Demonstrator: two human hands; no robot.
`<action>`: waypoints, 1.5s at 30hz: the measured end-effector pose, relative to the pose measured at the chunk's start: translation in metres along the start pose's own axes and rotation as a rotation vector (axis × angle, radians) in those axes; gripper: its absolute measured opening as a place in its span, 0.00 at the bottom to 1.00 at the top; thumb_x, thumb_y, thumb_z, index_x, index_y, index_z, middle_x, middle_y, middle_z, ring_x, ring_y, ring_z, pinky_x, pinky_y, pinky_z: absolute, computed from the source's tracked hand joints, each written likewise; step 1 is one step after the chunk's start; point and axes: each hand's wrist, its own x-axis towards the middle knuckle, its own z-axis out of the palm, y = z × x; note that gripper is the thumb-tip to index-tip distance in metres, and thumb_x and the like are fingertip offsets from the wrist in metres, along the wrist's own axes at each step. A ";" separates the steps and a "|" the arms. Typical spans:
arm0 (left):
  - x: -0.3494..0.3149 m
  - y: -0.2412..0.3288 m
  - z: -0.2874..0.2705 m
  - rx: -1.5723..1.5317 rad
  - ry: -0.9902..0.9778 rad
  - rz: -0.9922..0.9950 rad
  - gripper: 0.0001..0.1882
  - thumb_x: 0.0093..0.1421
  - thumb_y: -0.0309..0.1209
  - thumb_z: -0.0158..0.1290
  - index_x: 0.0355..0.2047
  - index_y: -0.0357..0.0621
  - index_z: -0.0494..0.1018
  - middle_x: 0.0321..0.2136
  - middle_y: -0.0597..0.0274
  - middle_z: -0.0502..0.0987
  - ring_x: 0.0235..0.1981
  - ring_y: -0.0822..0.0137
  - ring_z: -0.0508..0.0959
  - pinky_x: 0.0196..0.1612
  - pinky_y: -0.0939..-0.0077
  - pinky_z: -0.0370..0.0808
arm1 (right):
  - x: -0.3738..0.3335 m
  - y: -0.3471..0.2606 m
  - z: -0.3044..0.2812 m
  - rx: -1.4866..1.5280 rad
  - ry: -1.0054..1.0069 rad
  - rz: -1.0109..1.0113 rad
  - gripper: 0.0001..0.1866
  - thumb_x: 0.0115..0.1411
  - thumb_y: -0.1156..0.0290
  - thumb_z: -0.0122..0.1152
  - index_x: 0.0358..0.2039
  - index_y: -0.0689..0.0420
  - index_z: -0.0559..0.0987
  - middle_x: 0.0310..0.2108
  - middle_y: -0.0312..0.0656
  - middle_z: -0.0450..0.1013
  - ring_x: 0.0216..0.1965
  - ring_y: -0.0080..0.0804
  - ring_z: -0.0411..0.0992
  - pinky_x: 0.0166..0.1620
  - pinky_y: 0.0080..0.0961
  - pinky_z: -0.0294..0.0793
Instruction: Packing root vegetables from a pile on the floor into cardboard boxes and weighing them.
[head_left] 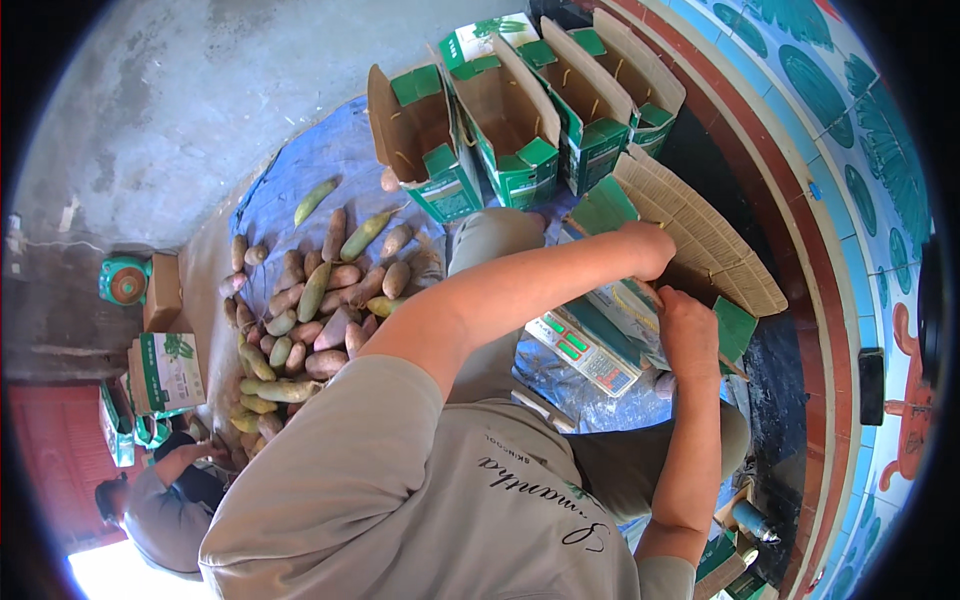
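Note:
An open cardboard box (pixel 690 205) with green flaps stands in front of me, tilted toward the right in view. My left hand (pixel 650 252) is curled at its near rim, with the fingertips hidden. Close by, my right hand (pixel 688 325) is closed on the box's near edge, thumb side toward the left hand. Just left of the box is a digital scale (pixel 590 355) with green lit displays and a keypad. Whether the box rests on the scale cannot be made out. My left forearm crosses over my knee and hides part of the box.
Long green and pinkish root vegetables (pixel 330 300) lie heaped on a blue tarp (pixel 290 185) to the left. Several open boxes (pixel 505 130) stand in a row ahead. A tiled wall (pixel 850 215) curves along the right. Another person (pixel 165 500) sits at far left, near boxes (pixel 168 370).

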 end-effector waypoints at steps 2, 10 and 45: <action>-0.015 0.004 -0.020 -0.056 0.113 0.085 0.12 0.52 0.32 0.50 0.37 0.49 0.76 0.34 0.54 0.77 0.38 0.54 0.77 0.39 0.62 0.73 | 0.000 0.002 -0.002 0.005 -0.021 0.023 0.02 0.54 0.72 0.52 0.26 0.55 0.72 0.24 0.42 0.72 0.28 0.40 0.74 0.31 0.34 0.73; -0.120 -0.070 -0.093 -0.344 0.711 0.233 0.10 0.56 0.32 0.52 0.37 0.44 0.74 0.31 0.54 0.77 0.32 0.61 0.77 0.38 0.70 0.73 | 0.000 0.001 -0.005 0.033 -0.017 0.034 0.04 0.55 0.70 0.54 0.28 0.56 0.72 0.25 0.43 0.73 0.29 0.42 0.73 0.31 0.36 0.72; -0.407 -0.276 0.236 -0.119 -0.054 -1.375 0.21 0.59 0.34 0.45 0.54 0.51 0.62 0.57 0.52 0.59 0.58 0.52 0.61 0.56 0.58 0.65 | 0.014 -0.003 -0.011 0.334 -0.144 0.235 0.09 0.59 0.75 0.50 0.39 0.63 0.74 0.29 0.56 0.72 0.32 0.53 0.70 0.36 0.33 0.68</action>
